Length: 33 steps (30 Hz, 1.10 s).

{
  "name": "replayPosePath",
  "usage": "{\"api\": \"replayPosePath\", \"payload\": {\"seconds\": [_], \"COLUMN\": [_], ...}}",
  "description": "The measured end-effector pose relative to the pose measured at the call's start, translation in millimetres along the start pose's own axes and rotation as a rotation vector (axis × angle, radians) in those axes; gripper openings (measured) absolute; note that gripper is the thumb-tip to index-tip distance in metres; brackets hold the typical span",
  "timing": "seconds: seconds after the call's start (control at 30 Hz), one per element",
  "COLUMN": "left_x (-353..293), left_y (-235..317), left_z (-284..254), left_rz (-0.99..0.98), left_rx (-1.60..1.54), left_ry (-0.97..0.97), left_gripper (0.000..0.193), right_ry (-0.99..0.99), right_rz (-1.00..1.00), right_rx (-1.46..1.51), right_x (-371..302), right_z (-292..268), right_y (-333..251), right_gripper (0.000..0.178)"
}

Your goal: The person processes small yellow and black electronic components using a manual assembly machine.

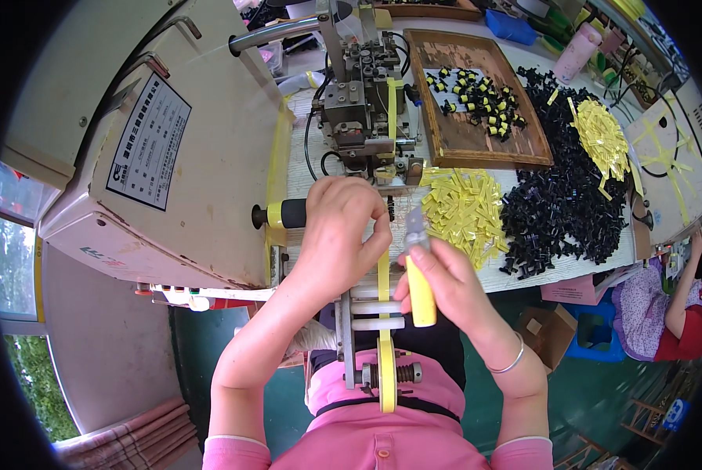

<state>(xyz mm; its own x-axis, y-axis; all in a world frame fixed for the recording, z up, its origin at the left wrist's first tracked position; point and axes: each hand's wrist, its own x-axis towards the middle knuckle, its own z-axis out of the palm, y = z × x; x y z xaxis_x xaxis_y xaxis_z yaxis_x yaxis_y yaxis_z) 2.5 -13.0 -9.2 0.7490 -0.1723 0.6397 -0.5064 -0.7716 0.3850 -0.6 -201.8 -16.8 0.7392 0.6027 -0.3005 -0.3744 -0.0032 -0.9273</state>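
Observation:
My left hand (341, 223) is at the front of a small metal press machine (359, 110), its fingers bent and drawn together. Whatever those fingertips hold, if anything, is hidden behind the hand. A yellow-handled utility knife (420, 291) is gripped in my right hand (447, 274), blade pointing up and away from me, just right of the left fingers. Between the hands runs a yellow tape strip (383, 274), coming off a roll (387, 384) on a spindle at my waist and passing over metal rollers (376, 308).
Cut yellow strips (467, 215) lie in a heap right of the machine, beside a large pile of small black parts (566, 204). A wooden tray (476, 160) holds black-and-yellow pieces. A big beige machine housing (179, 157) stands at left; another person (664, 309) sits far right.

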Motion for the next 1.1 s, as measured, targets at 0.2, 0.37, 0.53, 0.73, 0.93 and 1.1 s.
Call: {"api": "replayPosePath", "payload": {"seconds": [0.2, 0.37, 0.53, 0.73, 0.93, 1.1], "left_x": [-1, -1, -2, -4, -12, -15], "left_y": [2, 4, 5, 4, -1, 2], "left_z": [2, 4, 5, 1, -24, -31], "left_rz": [-0.154, -0.179, -0.222, -0.391, -0.476, -0.362], "left_rx": [-0.107, -0.096, -0.139, -0.405, -0.328, -0.215], "left_ry": [-0.023, 0.011, 0.029, 0.123, 0.230, 0.195], "left_gripper": [0.016, 0.016, 0.016, 0.011, 0.024, 0.018], "right_ry": [0.000, 0.048, 0.014, 0.015, 0.027, 0.096], "right_rz": [-0.004, 0.007, 0.063, 0.144, 0.134, -0.011], "right_rx": [-0.028, -0.046, 0.057, 0.257, 0.274, 0.136], "right_x": [10, 15, 17, 18, 5, 9], "right_z": [9, 16, 22, 23, 2, -10], "right_y": [2, 3, -3, -6, -13, -2], "right_gripper": [0.037, 0.032, 0.033, 0.032, 0.025, 0.022]}}
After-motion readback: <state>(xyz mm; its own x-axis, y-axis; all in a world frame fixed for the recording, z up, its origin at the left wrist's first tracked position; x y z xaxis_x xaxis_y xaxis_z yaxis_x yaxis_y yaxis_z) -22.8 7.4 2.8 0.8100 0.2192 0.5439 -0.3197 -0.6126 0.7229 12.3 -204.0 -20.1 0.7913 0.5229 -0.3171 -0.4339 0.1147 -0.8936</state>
